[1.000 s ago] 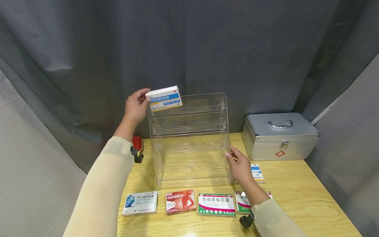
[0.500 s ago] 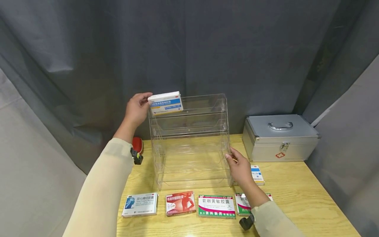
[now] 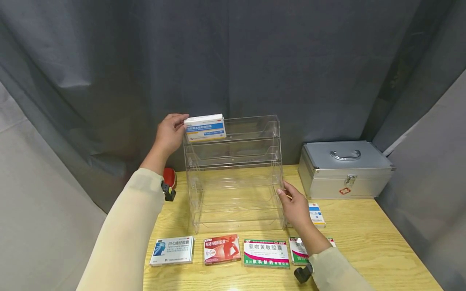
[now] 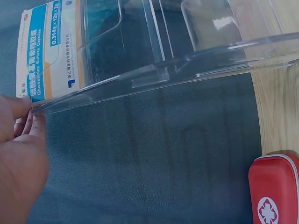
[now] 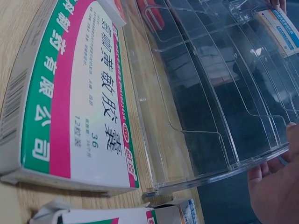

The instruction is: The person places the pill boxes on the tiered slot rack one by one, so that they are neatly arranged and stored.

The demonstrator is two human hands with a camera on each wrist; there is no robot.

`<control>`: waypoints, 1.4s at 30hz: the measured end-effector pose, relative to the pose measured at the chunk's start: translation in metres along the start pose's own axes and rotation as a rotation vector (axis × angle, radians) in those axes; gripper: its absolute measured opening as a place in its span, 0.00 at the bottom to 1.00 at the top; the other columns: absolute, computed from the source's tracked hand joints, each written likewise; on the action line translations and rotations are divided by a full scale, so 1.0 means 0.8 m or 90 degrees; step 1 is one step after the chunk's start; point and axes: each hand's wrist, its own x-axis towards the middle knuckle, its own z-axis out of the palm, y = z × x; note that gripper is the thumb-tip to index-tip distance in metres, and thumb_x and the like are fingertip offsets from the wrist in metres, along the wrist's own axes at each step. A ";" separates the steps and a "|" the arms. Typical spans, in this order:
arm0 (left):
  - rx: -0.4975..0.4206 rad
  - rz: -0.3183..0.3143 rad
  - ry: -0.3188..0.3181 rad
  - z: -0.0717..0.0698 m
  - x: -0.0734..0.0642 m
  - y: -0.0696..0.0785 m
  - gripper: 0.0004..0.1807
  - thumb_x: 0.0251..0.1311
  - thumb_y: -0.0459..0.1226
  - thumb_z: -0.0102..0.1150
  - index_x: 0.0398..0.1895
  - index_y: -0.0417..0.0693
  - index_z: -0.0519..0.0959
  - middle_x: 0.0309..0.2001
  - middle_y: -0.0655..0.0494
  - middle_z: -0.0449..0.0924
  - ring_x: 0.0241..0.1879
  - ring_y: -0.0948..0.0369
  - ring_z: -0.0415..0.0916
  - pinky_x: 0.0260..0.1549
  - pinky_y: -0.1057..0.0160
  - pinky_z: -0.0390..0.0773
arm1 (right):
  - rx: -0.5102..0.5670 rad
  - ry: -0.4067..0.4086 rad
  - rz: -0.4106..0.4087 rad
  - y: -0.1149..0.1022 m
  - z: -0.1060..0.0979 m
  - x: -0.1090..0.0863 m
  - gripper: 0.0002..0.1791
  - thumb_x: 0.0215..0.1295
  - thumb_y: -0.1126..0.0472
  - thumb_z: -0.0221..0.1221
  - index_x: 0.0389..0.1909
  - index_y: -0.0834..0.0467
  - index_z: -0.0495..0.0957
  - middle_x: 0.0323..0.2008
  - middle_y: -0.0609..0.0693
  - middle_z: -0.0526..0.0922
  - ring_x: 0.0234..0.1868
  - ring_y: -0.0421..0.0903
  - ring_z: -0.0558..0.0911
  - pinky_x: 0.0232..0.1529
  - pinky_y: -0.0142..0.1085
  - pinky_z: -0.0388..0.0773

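Note:
A clear acrylic tiered rack [image 3: 233,160] stands upright on the table. My left hand [image 3: 168,135] pinches the left end of a white, blue and orange medicine box [image 3: 205,128] at the rack's top tier. In the left wrist view the box [image 4: 49,49] sits behind the tier's clear front lip, with the thumb and fingers at the rack's upper corner. My right hand [image 3: 295,204] grips the rack's right side edge, thumb on the near side and fingers behind, as the right wrist view of that hand [image 5: 278,175] shows.
Along the front lie a white box [image 3: 172,250], a red box [image 3: 222,249] and two green-and-white boxes [image 3: 266,253], one partly under the right forearm. Another blue-and-white box [image 3: 316,215] lies behind the right hand. A silver case [image 3: 346,169] and red pouch [image 3: 169,178] flank the rack.
My left hand has lowered the medicine box and levelled it into the rack's top tier, shifting slightly right. The right hand has kept its grip on the rack's side.

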 end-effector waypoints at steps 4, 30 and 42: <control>0.004 -0.015 -0.003 -0.002 -0.002 0.001 0.22 0.80 0.28 0.56 0.74 0.38 0.78 0.70 0.39 0.76 0.70 0.47 0.79 0.73 0.53 0.81 | 0.003 -0.004 0.003 0.000 0.001 0.001 0.32 0.87 0.49 0.55 0.84 0.54 0.66 0.69 0.64 0.81 0.71 0.63 0.81 0.61 0.49 0.88; -0.128 -0.124 -0.219 -0.036 -0.241 -0.155 0.24 0.72 0.31 0.69 0.68 0.31 0.77 0.61 0.35 0.83 0.56 0.59 0.86 0.54 0.71 0.87 | -0.022 -0.024 0.004 -0.003 -0.001 0.000 0.32 0.87 0.45 0.54 0.85 0.50 0.65 0.72 0.64 0.79 0.73 0.64 0.80 0.63 0.56 0.87; 0.018 -0.144 -0.353 -0.022 -0.318 -0.189 0.29 0.68 0.40 0.76 0.69 0.45 0.80 0.66 0.43 0.84 0.68 0.43 0.80 0.73 0.37 0.77 | -0.016 -0.003 -0.011 -0.001 -0.006 0.006 0.31 0.86 0.48 0.57 0.83 0.53 0.68 0.68 0.64 0.81 0.70 0.63 0.82 0.59 0.48 0.88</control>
